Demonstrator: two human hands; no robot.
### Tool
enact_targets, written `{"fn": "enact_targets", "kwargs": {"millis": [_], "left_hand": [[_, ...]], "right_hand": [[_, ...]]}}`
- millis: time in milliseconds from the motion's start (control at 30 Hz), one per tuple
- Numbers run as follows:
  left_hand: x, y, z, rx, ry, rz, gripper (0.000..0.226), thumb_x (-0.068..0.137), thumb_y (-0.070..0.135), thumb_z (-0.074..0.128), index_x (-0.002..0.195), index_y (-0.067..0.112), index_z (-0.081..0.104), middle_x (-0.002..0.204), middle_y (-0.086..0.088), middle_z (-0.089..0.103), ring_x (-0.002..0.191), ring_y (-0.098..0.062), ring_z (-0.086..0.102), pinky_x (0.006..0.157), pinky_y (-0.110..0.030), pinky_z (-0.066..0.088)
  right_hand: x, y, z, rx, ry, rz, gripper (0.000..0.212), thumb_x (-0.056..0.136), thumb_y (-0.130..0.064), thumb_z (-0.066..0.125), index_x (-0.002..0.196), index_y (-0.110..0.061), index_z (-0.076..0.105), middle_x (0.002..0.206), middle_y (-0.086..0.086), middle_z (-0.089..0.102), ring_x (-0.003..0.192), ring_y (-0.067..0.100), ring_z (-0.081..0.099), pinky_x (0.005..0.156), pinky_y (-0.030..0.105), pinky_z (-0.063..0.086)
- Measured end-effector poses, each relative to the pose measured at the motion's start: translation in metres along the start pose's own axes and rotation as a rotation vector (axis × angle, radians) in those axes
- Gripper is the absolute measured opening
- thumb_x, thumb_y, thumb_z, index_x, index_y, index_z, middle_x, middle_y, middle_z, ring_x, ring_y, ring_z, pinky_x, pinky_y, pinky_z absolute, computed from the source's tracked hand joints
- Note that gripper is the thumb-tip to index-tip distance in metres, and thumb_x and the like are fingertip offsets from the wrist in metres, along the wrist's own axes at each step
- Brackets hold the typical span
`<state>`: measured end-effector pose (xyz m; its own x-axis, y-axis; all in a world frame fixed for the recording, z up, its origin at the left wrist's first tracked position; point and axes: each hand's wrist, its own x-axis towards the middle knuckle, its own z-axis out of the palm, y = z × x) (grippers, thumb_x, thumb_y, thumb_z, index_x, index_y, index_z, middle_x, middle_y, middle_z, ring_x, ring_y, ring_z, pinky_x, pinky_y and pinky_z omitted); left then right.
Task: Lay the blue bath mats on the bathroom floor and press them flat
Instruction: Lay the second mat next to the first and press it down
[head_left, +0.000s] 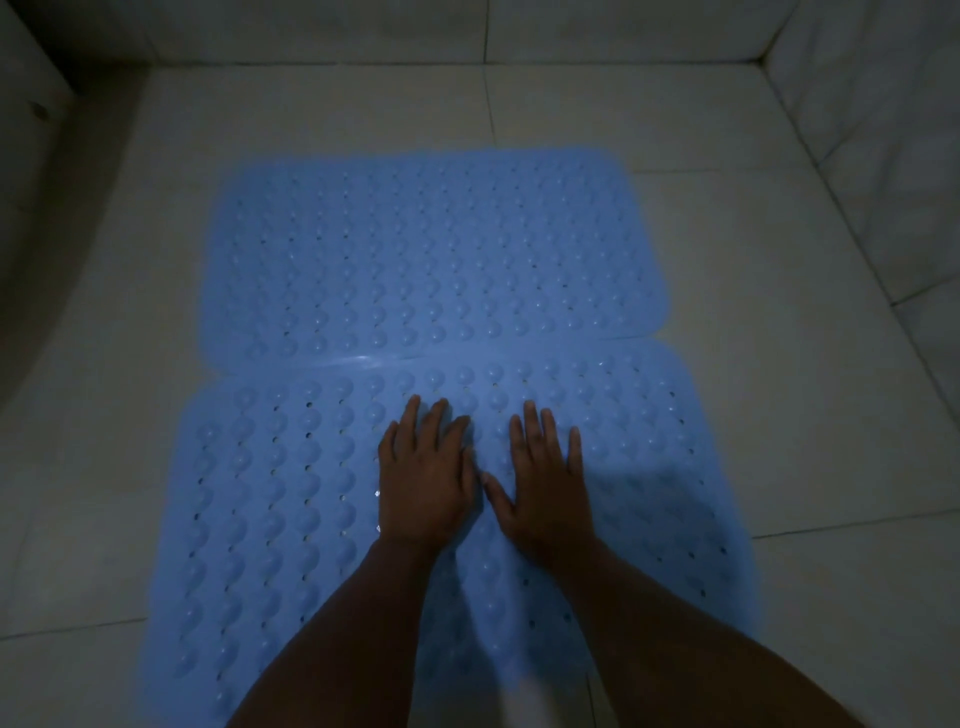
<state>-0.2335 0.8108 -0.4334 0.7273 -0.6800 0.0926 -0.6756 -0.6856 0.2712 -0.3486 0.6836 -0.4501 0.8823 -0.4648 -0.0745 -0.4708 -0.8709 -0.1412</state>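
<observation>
Head view, dim light. Two blue bath mats lie on a pale tiled floor (753, 208), one beyond the other. The far mat (431, 249) lies flat, its studded surface up and its near edge meeting the far edge of the near mat (270, 509); along this seam the near mat appears to overlap the far one slightly towards the left, where a glossy streak shows. The near mat, studded and pierced with small holes, extends toward the lower edge of the view beneath both forearms. The left hand (423, 483) rests palm down on the near mat just short of the seam, fingers straight and slightly spread. The right hand (550, 483) lies just beside it, also palm down on the near mat, fingers extended and spread, the thumb angled toward the left hand so that the two nearly touch. Neither hand grips anything. Tiled walls (883, 104) rise at the far and right sides of the floor.
</observation>
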Motion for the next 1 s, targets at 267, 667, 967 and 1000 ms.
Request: {"fn": "enact_targets", "kwargs": {"millis": [267, 667, 967, 1000], "left_hand": [[0.016, 0.006, 0.008, 0.003, 0.022, -0.059, 0.044, 0.100, 0.036, 0.047, 0.139, 0.021, 0.061, 0.161, -0.009, 0.043, 0.155, -0.033, 0.027, 0.115, -0.057, 0.035], [0.014, -0.002, 0.004, -0.016, 0.018, -0.065, 0.048, 0.101, 0.039, 0.037, 0.137, 0.020, 0.063, 0.159, -0.009, 0.045, 0.153, -0.035, 0.030, 0.116, -0.056, 0.031], [0.018, 0.067, 0.000, -0.108, 0.031, 0.015, 0.046, 0.100, 0.036, 0.044, 0.139, 0.020, 0.062, 0.158, -0.009, 0.047, 0.151, -0.036, 0.033, 0.113, -0.056, 0.037], [0.019, 0.078, 0.001, -0.114, 0.028, 0.024, 0.047, 0.099, 0.036, 0.043, 0.139, 0.019, 0.062, 0.157, -0.010, 0.048, 0.151, -0.037, 0.034, 0.113, -0.057, 0.037]], "right_hand": [[0.004, 0.002, 0.003, 0.017, 0.052, 0.007, 0.077, 0.098, -0.056, 0.040, 0.159, -0.009, 0.028, 0.170, 0.011, 0.009, 0.158, 0.029, 0.006, 0.122, 0.060, 0.016], [0.014, 0.002, -0.010, 0.168, -0.180, 0.027, 0.083, 0.096, -0.067, 0.031, 0.161, -0.016, 0.022, 0.171, 0.005, 0.005, 0.158, 0.022, 0.003, 0.125, 0.057, 0.009], [0.037, 0.076, -0.095, 0.393, -0.199, 0.219, 0.046, 0.100, -0.047, 0.053, 0.139, -0.023, 0.059, 0.149, 0.002, 0.054, 0.139, 0.023, 0.047, 0.116, 0.041, 0.036], [0.036, 0.088, -0.098, 0.403, -0.162, 0.226, 0.045, 0.099, -0.047, 0.054, 0.135, -0.022, 0.062, 0.144, 0.002, 0.058, 0.136, 0.023, 0.051, 0.114, 0.040, 0.039]]}}
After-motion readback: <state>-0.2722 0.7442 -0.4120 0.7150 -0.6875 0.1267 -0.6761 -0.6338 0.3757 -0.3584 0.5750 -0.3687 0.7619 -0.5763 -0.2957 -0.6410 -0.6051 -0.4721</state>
